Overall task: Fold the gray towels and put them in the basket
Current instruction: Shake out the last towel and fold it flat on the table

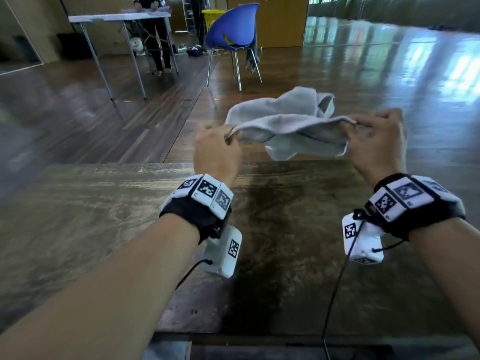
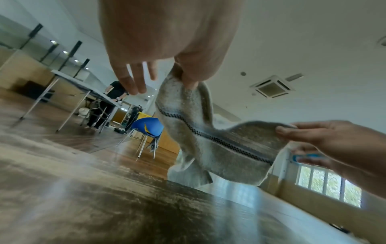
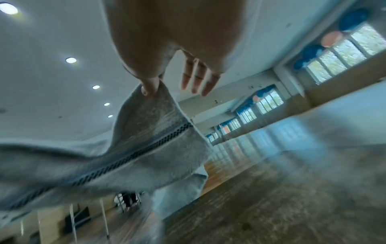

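Note:
A gray towel (image 1: 288, 126) with a dark checked stripe hangs in the air over the far edge of the wooden table (image 1: 104, 229). My left hand (image 1: 217, 149) pinches its left corner between thumb and forefinger, the other fingers spread. My right hand (image 1: 374, 141) pinches the right corner the same way. In the left wrist view the towel (image 2: 208, 140) sags between both hands, its lower end near the table edge. The right wrist view shows the towel (image 3: 146, 148) trailing left from my thumb. No basket on the table is in view.
A blue chair (image 1: 233, 29) stands beyond the table with a gray cloth hanging off it. A yellow basket (image 1: 211, 16) shows behind the chair. At the far left, a person stands at a white folding table (image 1: 117, 18).

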A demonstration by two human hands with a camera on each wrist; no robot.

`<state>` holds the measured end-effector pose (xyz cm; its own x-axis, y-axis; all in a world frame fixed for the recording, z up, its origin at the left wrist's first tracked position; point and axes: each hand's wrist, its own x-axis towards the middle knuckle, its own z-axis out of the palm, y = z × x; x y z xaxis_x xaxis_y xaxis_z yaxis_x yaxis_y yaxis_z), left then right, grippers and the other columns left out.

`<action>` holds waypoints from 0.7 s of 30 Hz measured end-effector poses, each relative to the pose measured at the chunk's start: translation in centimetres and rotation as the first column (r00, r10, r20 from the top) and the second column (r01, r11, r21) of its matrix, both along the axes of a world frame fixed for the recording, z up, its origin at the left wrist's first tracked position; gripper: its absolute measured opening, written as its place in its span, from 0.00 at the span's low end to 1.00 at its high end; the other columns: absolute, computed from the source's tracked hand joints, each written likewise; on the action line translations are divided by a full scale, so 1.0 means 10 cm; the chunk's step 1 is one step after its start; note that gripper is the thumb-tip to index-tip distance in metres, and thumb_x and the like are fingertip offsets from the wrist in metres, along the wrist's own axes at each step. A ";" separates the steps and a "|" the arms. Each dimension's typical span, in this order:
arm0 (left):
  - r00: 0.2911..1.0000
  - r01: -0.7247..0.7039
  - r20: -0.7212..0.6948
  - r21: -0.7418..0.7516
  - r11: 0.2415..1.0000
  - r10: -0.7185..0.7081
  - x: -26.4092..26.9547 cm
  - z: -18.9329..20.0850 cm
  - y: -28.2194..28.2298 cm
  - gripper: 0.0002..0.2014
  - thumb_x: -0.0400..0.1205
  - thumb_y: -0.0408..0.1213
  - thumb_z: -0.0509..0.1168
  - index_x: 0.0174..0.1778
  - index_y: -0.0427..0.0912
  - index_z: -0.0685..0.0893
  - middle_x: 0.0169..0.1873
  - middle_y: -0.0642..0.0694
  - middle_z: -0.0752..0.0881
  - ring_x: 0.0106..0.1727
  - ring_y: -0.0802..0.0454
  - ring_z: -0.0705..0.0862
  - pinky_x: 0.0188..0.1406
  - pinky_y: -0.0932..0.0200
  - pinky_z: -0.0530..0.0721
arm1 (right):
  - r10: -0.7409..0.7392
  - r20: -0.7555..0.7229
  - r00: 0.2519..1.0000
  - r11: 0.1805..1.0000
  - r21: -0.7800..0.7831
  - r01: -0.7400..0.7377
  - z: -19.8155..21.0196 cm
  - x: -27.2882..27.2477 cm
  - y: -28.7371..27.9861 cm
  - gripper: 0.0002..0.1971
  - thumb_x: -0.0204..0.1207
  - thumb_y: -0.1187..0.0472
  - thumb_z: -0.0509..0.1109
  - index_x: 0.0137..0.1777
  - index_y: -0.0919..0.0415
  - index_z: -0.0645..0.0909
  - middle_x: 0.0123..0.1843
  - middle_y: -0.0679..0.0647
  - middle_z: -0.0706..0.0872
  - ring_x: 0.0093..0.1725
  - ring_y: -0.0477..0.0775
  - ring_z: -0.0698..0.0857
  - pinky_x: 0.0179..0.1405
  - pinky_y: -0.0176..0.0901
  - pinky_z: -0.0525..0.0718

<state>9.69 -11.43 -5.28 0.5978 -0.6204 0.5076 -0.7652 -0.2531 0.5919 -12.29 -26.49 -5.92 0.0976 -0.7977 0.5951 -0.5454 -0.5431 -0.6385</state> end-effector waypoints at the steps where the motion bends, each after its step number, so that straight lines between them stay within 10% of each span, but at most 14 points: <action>1: 0.999 -0.004 -0.044 -0.007 1.000 0.004 0.00 -0.02 0.02 0.13 0.87 0.42 0.62 0.54 0.41 0.90 0.55 0.35 0.84 0.53 0.46 0.78 0.54 0.60 0.75 | -0.024 0.040 0.999 0.999 0.044 0.023 -0.01 -0.06 -0.04 0.14 0.77 0.45 0.73 0.59 0.48 0.91 0.54 0.52 0.87 0.58 0.60 0.86 0.62 0.53 0.84; 4: 0.967 0.021 -0.252 -0.035 0.999 -0.029 -0.02 -0.08 0.05 0.11 0.86 0.39 0.63 0.52 0.42 0.91 0.48 0.37 0.89 0.47 0.41 0.87 0.50 0.49 0.85 | 0.000 0.146 0.989 0.984 0.178 -0.026 -0.08 -0.18 -0.11 0.10 0.75 0.46 0.74 0.51 0.46 0.92 0.37 0.45 0.90 0.40 0.49 0.89 0.51 0.48 0.88; 8: 0.730 0.060 -0.664 -0.170 0.984 -0.160 -0.09 -0.12 0.00 0.09 0.86 0.33 0.65 0.47 0.41 0.92 0.41 0.40 0.91 0.30 0.52 0.91 0.39 0.44 0.93 | 0.066 0.374 0.925 0.869 0.434 -0.238 -0.17 -0.21 -0.17 0.06 0.81 0.58 0.72 0.45 0.53 0.90 0.41 0.56 0.92 0.27 0.47 0.90 0.32 0.42 0.88; 15: 0.940 0.050 -0.295 -0.376 0.925 -0.171 -0.06 0.03 -0.05 0.10 0.86 0.39 0.65 0.49 0.41 0.91 0.33 0.52 0.86 0.33 0.63 0.78 0.35 0.69 0.75 | 0.153 0.561 0.814 0.883 0.293 -0.368 -0.19 -0.31 -0.31 0.04 0.78 0.55 0.76 0.43 0.46 0.92 0.46 0.49 0.93 0.50 0.49 0.92 0.43 0.39 0.88; 21: 0.954 0.163 -0.290 0.313 0.936 -0.069 0.02 -0.26 0.20 0.18 0.86 0.40 0.66 0.30 0.41 0.80 0.22 0.46 0.72 0.24 0.54 0.68 0.22 0.67 0.63 | 0.156 0.078 0.985 0.852 0.493 -0.174 -0.59 -0.57 -0.31 0.04 0.76 0.56 0.78 0.42 0.51 0.93 0.42 0.56 0.93 0.50 0.62 0.92 0.61 0.65 0.88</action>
<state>9.90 -9.45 -7.86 0.5962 -0.7976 0.0914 -0.6238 -0.3886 0.6782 -17.96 -29.63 -11.87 0.2413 -0.9617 0.1299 -0.4490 -0.2293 -0.8636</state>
